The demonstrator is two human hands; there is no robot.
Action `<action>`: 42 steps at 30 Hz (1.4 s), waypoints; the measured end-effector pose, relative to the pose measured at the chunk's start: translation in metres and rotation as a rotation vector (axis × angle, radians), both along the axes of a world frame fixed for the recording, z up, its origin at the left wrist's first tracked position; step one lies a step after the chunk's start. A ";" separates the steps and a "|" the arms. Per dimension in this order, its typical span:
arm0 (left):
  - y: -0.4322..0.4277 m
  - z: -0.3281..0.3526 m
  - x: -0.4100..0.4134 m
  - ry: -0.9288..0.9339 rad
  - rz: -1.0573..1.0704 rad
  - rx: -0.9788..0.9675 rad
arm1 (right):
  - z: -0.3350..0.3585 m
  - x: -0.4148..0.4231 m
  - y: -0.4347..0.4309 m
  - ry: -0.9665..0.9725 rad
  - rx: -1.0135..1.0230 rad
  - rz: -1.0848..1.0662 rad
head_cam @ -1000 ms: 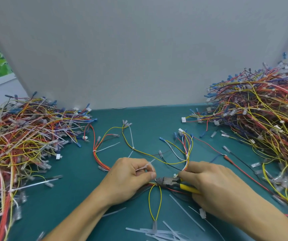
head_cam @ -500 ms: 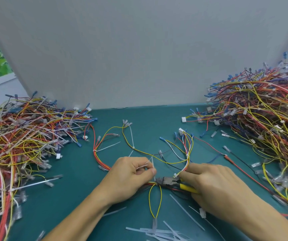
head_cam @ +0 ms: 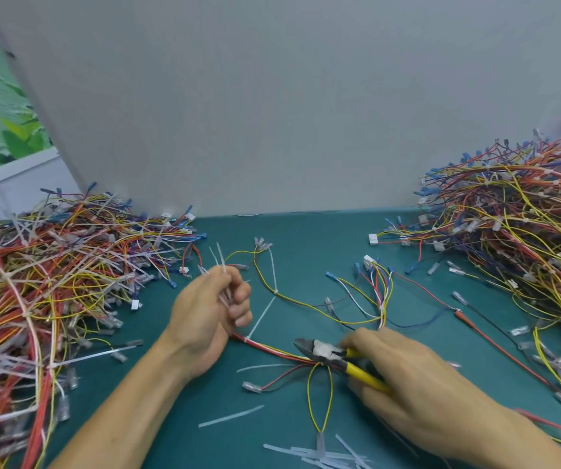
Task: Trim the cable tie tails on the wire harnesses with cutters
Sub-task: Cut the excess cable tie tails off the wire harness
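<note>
- The right hand (head_cam: 421,387) grips the yellow handles of the cutters (head_cam: 323,353), which lie across the wire harness (head_cam: 272,350) near the green tabletop's (head_cam: 306,238) front edge.
- The left hand (head_cam: 210,314) clutches cut tie tails (head_cam: 220,262).
- A left pile (head_cam: 52,265) and a right pile (head_cam: 509,231) crowd the side edges.
- A grey partition (head_cam: 272,113) closes the far edge.
- Earlier the left hand pinched beside the cutters; it has since lifted away leftward.

We see bright, even light and faint shadows. The left hand (head_cam: 208,309) and right hand (head_cam: 417,384) blur slightly; the wide lens bends the edges.
</note>
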State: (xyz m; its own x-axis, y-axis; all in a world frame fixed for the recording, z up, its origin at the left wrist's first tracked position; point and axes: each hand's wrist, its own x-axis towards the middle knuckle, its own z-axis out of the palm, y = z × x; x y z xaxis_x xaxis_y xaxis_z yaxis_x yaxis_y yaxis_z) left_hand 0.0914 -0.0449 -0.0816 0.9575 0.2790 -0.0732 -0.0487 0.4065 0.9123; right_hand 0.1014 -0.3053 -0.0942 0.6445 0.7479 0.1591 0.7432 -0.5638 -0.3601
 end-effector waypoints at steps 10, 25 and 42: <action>-0.005 -0.010 -0.009 -0.150 -0.107 1.041 | 0.027 0.024 -0.039 0.003 -0.154 -0.109; -0.009 -0.008 -0.021 -0.189 -0.500 1.671 | 0.059 0.018 0.003 0.061 -0.466 -0.144; -0.013 -0.012 -0.013 -0.227 -0.413 1.509 | 0.008 0.021 0.031 0.260 0.018 -0.209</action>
State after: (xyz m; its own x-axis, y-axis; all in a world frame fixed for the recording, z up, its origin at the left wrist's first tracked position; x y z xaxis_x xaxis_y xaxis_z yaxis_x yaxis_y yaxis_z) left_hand 0.0781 -0.0575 -0.0935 0.9348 -0.3127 0.1688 -0.3552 -0.8123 0.4626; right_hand 0.1228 -0.2742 -0.0863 0.8041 0.5942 -0.0194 0.4942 -0.6861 -0.5339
